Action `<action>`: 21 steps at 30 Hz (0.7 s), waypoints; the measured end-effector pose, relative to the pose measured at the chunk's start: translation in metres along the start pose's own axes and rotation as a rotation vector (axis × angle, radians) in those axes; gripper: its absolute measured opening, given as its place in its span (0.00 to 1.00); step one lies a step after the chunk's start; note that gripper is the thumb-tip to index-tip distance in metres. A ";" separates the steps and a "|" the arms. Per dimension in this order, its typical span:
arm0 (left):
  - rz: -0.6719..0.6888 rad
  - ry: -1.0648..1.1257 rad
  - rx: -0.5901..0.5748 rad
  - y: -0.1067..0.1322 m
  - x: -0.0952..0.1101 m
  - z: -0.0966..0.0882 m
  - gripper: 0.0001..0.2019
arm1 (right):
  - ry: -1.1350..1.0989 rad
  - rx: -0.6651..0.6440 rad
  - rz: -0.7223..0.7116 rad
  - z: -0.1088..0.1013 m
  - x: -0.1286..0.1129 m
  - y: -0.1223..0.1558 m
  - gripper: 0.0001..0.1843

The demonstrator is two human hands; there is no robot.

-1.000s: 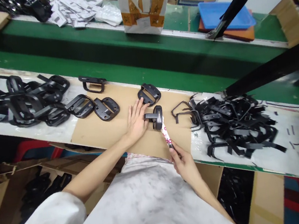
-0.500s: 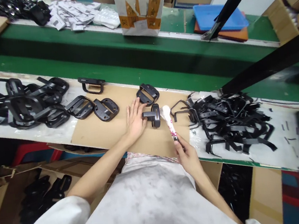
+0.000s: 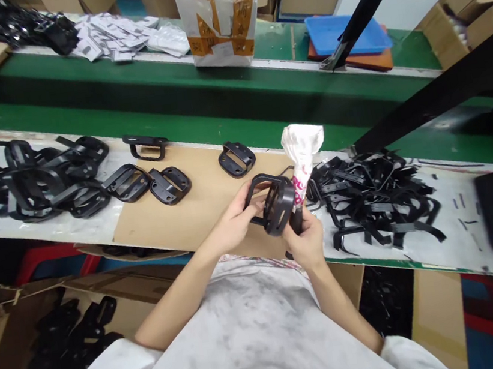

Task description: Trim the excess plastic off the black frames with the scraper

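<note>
Raised off the cardboard sheet (image 3: pixel 142 222), a black bracket with an oval slotted plate (image 3: pixel 276 205) is gripped by its frame side in my left hand (image 3: pixel 237 219). Its plate is turned toward the right. My right hand (image 3: pixel 305 237) is closed round the dark handle of a hammer (image 3: pixel 303 147), whose head is wrapped in white material with pink marks and points up. The right fingers are close to the plate's lower edge; whether they touch it I cannot tell. Behind my hands lies another black bracket (image 3: pixel 237 159) on the cardboard.
Left on the bench are several loose brackets (image 3: pixel 169 185) and a pile of them (image 3: pixel 32 182). A heap of black strips (image 3: pixel 375 198) lies to the right. Dark slanted posts (image 3: pixel 443 89) cross the right side. A taped box (image 3: pixel 218 22) and blue tray (image 3: pixel 347 32) stand behind.
My left hand has picked up the bracket that stood on the cardboard and turned it. My right hand has raised the hammer upright and come closer to the bracket.
</note>
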State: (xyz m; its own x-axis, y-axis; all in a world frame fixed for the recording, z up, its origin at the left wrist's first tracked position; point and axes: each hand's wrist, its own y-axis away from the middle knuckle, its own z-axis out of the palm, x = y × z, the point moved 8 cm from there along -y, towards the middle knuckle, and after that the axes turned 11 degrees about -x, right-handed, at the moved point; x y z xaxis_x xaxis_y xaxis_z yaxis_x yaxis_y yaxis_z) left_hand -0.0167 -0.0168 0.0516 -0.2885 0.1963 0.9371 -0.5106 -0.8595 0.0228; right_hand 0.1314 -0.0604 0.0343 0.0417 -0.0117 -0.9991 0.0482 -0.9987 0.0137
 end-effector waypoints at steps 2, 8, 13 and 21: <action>-0.019 0.021 -0.038 0.009 0.006 0.009 0.24 | -0.036 0.006 0.013 -0.004 -0.002 -0.001 0.14; -0.023 -0.158 -0.040 0.026 0.019 0.017 0.23 | -0.033 0.081 -0.016 -0.012 -0.022 -0.006 0.11; -0.136 -0.240 0.049 0.029 0.017 0.009 0.22 | -0.002 0.240 -0.069 -0.025 -0.026 -0.006 0.13; -0.163 -0.392 -0.177 0.034 0.037 0.035 0.19 | -0.020 0.129 0.045 -0.027 -0.030 -0.017 0.11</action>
State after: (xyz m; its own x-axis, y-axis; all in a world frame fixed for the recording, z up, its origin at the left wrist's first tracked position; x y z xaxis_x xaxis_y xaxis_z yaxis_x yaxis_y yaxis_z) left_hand -0.0169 -0.0554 0.0996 0.1174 0.0995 0.9881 -0.6640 -0.7320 0.1526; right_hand 0.1558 -0.0420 0.0656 0.0209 -0.0561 -0.9982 -0.0821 -0.9952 0.0542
